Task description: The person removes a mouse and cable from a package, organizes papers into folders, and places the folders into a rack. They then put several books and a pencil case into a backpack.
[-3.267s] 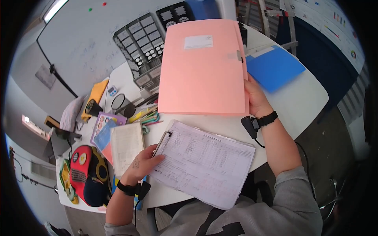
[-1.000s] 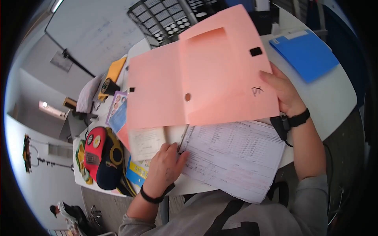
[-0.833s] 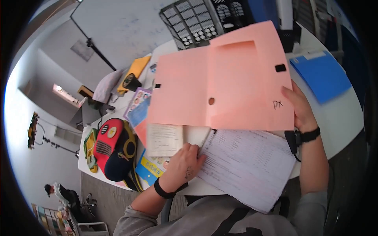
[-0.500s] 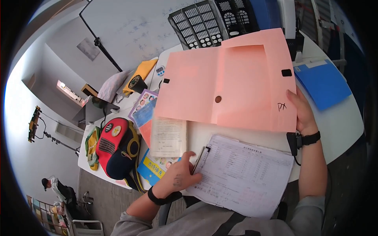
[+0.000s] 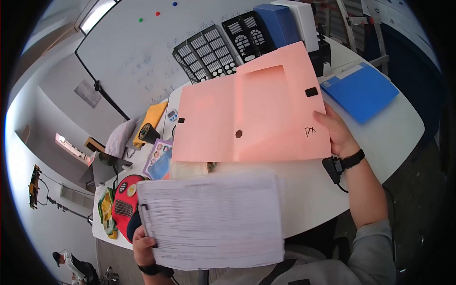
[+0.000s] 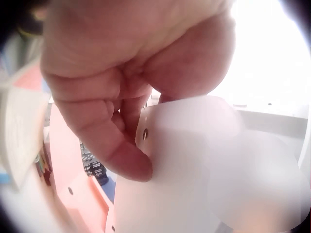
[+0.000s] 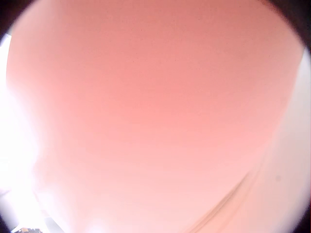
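The left hand point(image 5: 144, 248) grips the clipboard side of a stack of printed sheets point(image 5: 213, 221), raised in front of the body. In the left wrist view that hand point(image 6: 116, 97) pinches the edge of the white sheets point(image 6: 170, 145). An unfolded pink folder point(image 5: 266, 114) stands tilted above the table, its right edge held by the right hand point(image 5: 338, 133) with the thumb on the inner face near handwritten letters. Pink fills most of the right wrist view, a surface point(image 7: 155, 97) too close to show fingers.
A blue folder point(image 5: 363, 92) lies at the right of the white table point(image 5: 313, 204). File racks point(image 5: 206, 54) stand at the back. Left are a red bag point(image 5: 124, 204), a dark cup point(image 5: 148, 133), a yellow cloth point(image 5: 153, 118) and books point(image 5: 159, 159). A person point(image 5: 78, 266) stands far left.
The pink folder went from closed to unfolded. The clipped sheets have been lifted off the table and carried left by the left hand, now covering part of the red bag.
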Demonstrator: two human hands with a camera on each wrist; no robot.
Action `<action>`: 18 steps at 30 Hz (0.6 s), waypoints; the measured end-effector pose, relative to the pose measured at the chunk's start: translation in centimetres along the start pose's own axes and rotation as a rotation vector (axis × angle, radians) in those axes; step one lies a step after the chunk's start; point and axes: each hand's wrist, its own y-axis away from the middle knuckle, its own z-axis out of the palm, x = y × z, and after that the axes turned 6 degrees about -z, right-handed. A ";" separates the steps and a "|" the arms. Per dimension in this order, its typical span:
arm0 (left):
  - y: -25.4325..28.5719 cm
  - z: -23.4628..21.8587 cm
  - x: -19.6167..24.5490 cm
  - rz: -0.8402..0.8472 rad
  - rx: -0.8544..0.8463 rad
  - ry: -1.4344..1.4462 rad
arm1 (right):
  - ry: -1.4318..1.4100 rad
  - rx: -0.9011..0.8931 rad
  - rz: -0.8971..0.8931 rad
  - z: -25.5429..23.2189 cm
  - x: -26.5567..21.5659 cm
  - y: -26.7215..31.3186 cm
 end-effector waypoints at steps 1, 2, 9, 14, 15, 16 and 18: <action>0.0 -0.2 0.5 0.036 0.048 0.014 | 0.000 -0.004 0.007 -0.1 0.1 -0.1; -0.4 0.1 1.2 0.079 0.022 0.042 | 0.002 -0.008 0.014 -0.1 0.0 -0.1; -6.3 1.4 -2.9 0.069 -0.165 0.320 | 0.040 -0.020 0.042 0.6 -0.3 0.1; -12.2 2.6 -2.3 0.055 -0.086 0.258 | 0.014 -0.035 0.046 0.1 0.1 0.0; -13.0 2.1 -1.7 0.029 -0.063 0.267 | 0.003 -0.033 0.054 0.2 0.0 0.1; -13.8 1.5 -1.1 0.001 -0.039 0.273 | 0.003 -0.026 0.049 0.3 -0.1 0.1; -15.3 0.1 0.6 0.059 -0.021 0.125 | 0.004 -0.041 0.061 0.4 -0.3 0.2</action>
